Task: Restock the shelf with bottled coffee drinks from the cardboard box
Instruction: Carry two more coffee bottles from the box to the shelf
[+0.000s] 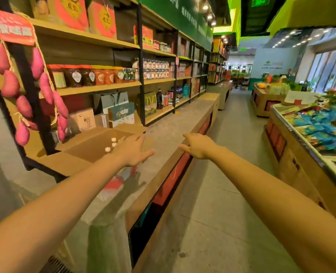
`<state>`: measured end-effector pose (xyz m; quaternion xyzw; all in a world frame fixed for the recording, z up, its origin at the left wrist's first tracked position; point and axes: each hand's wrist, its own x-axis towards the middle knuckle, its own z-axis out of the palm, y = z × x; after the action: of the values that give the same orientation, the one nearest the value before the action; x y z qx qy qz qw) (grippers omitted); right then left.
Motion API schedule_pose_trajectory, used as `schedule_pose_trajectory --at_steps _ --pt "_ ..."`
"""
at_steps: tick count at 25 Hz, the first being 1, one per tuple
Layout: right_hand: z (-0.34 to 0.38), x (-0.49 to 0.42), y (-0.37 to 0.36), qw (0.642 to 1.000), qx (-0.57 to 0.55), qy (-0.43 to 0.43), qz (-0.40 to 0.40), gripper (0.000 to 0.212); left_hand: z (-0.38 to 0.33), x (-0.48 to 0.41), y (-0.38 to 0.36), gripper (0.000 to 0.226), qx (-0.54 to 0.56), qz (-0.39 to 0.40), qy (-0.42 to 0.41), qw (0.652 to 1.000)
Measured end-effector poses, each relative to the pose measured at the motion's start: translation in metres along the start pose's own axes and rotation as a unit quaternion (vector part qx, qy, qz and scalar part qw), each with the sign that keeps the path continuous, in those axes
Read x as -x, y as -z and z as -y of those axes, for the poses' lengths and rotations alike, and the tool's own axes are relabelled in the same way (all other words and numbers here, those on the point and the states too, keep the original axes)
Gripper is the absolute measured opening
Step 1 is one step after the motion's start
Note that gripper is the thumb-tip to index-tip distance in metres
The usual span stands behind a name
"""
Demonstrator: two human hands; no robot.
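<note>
Both bare arms reach forward, stretched nearly straight, the forearms converging toward the middle of the view. The left hand (132, 150) is held flat, fingers straight and together, thumb spread to the side. The right hand (197, 145) has loosely extended fingers and holds nothing.

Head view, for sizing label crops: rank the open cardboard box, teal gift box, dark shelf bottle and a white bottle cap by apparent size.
1. cardboard box
2. teal gift box
3. dark bottle, farther off, so true size is unsure
4. white bottle cap
</note>
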<state>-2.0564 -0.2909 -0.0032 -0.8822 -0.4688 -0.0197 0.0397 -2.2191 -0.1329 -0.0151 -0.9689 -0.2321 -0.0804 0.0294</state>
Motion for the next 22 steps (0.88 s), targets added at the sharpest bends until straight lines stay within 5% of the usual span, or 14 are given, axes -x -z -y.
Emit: schedule_pose_trajectory --at_steps 15,22 --pt "0.066 -0.393 -0.056 0.984 -0.037 0.176 -0.006 0.064 0.200 -0.249 -0.060 0.077 -0.046 0.017 0.174 0.983" --pt "0.096 -0.540 -0.101 0.946 -0.075 0.315 0.029 0.057 0.259 -0.322 -0.113 0.080 -0.049 0.038 0.323 0.945"
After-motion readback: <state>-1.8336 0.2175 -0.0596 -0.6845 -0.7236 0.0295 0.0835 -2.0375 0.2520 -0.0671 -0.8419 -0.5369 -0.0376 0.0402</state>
